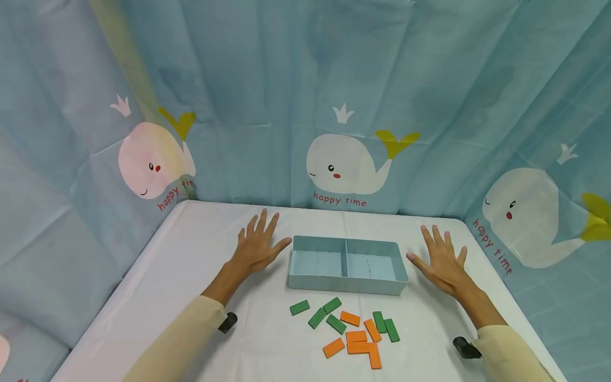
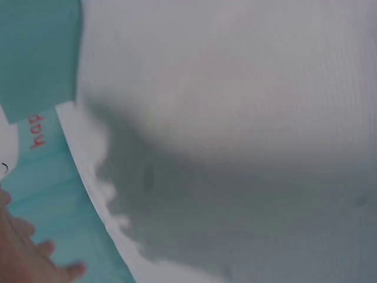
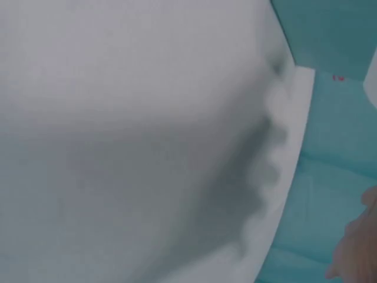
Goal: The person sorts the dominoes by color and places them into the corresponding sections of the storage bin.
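A light blue box (image 1: 348, 284) with two compartments stands on the white table, its divider running front to back. Left of the box is my left hand (image 1: 255, 248), fingers spread, holding nothing. On the other side my right hand (image 1: 441, 265) is spread the same way and also holds nothing. Nearer to me lie several green blocks (image 1: 317, 318) and several orange blocks (image 1: 357, 347), flat and loosely scattered. In the left wrist view, part of the left hand (image 2: 26, 256) shows at the lower left. The right hand (image 3: 358, 247) shows at the lower right of the right wrist view.
The white tabletop (image 1: 191, 249) runs back to a blue curtain (image 1: 248, 106) printed with whales. The curtain also borders the table on the left and right. A dark wrist device (image 1: 228, 322) sits by the left cuff, another dark device (image 1: 465, 348) by the right cuff.
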The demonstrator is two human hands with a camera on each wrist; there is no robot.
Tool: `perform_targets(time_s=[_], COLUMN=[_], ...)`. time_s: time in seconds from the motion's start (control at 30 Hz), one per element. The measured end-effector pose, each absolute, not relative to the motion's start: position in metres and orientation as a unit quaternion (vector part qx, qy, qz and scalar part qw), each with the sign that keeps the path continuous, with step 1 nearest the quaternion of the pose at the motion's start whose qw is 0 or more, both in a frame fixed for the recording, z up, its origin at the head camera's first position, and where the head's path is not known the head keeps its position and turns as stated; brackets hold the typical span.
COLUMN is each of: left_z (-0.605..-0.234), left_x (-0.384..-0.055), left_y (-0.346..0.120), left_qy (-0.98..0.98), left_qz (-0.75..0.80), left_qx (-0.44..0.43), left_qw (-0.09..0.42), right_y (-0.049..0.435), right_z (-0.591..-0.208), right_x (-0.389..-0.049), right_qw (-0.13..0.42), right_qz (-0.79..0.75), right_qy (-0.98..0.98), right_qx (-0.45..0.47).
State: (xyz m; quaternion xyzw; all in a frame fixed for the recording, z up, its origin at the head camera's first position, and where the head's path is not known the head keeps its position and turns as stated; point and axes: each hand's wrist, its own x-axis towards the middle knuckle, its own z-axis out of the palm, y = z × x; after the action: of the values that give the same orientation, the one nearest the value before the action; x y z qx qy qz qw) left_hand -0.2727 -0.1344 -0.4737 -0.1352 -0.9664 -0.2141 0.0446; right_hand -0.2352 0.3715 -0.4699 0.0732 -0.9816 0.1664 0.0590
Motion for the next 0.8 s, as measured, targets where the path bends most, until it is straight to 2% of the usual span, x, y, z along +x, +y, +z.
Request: perform_targets(time_s=[0.13, 0.27, 0.6, 0.8], left_z=[-0.475, -0.478, -0.491, -0.495], left_x=[-0.264, -0.253, -0.236, -0.232], left_y=[-0.125, -0.115, -0.099, -0.095], left_qy=[-0.930, -0.884, -0.797, -0.762], left_qz=[-0.336, -0.452, -0.593, -0.639], left_qx=[-0.146, -0.111, -0.073, -0.067], left_qw=[-0.003, -0.043, -0.081, -0.079], right_y=[0.367, 0.362, 0.343, 0.327], right_z=[-0.474, -0.478, -0.486, -0.483], right_x=[-0.221, -0.205, -0.166, -0.145], right_qw=[0.085, 0.103, 0.105, 0.118], right_qz=[0.192, 0.230, 0.334, 0.346], right_qy=[-0.974, -0.964, -0.931, -0.924], right_qx=[0.080, 0.086, 0.102, 0.108])
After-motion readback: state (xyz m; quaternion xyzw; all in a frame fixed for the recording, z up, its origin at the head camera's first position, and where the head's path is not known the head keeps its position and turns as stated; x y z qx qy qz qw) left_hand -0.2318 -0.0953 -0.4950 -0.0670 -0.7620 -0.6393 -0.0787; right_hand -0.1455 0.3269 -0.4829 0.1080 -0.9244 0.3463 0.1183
